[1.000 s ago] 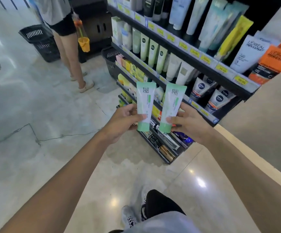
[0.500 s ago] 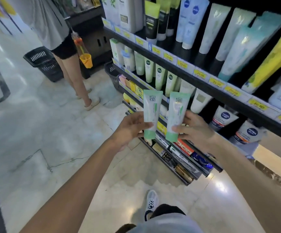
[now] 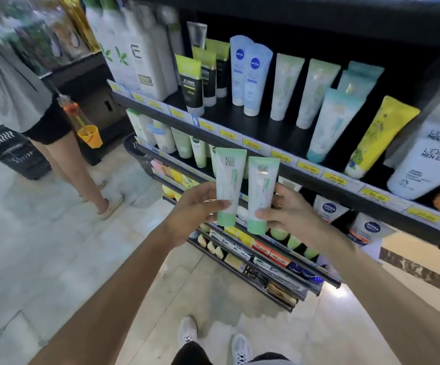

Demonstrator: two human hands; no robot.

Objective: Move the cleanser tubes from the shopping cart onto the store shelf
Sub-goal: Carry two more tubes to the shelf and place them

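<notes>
Two pale green cleanser tubes stand upright, caps down, in front of the store shelf (image 3: 279, 160). My left hand (image 3: 195, 206) grips the left tube (image 3: 228, 180) near its cap. My right hand (image 3: 290, 212) grips the right tube (image 3: 261, 191) the same way. The tubes sit side by side, almost touching, level with the price-label rail of the upper shelf. Similar pale green tubes (image 3: 284, 85) stand on that shelf among other brands. No shopping cart is in view.
Another person (image 3: 55, 143) stands at the left beside black baskets (image 3: 11, 154) on the floor. Lower shelves (image 3: 266, 270) hold boxes and soaps. White and blue tubes (image 3: 250, 75), a yellow tube (image 3: 379, 135) and large white tubes (image 3: 429, 159) fill the upper shelf.
I have stepped closer to the shelf and both hands have lifted the tubes higher, from the lower shelves up to the upper shelf's label rail.
</notes>
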